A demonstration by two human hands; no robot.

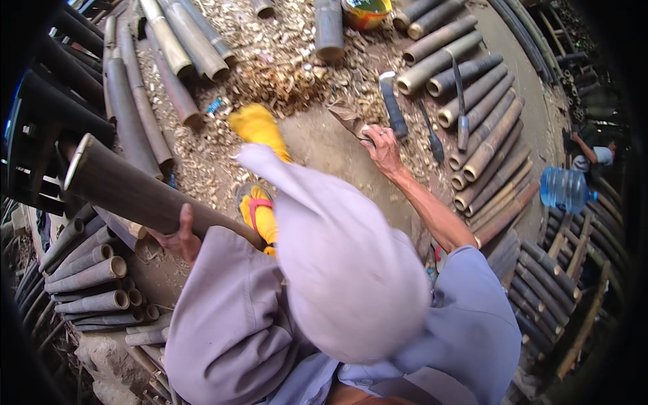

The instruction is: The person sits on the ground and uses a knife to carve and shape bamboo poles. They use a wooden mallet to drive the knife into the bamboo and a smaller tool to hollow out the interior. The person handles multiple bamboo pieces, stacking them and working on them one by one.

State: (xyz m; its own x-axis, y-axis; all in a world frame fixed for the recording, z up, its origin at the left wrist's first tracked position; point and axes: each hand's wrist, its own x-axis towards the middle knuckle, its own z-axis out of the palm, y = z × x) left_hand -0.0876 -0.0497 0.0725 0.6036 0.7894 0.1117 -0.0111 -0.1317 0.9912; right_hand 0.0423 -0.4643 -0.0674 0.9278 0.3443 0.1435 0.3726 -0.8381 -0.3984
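A thick dark bamboo tube (145,185) lies slanting beside my left leg, its pale cut end up at the far left. My left hand (179,237) grips its lower part from below, thumb up along the side. My right hand (383,150), reaching out over the ground, pinches a brown, flat, ridged piece (348,119) whose kind I cannot make out. Just right of it lie a blue-wrapped handle tool (393,108), a thin dark tool (430,135) and a long knife (462,111) resting across bamboo pieces.
Cut bamboo tubes (489,111) lie in a row at the right, with more stacked at the left (94,273). Wood shavings (277,74) cover the ground ahead of my yellow-socked foot (260,128). A blue water jug (563,189) and another person (594,155) are at far right.
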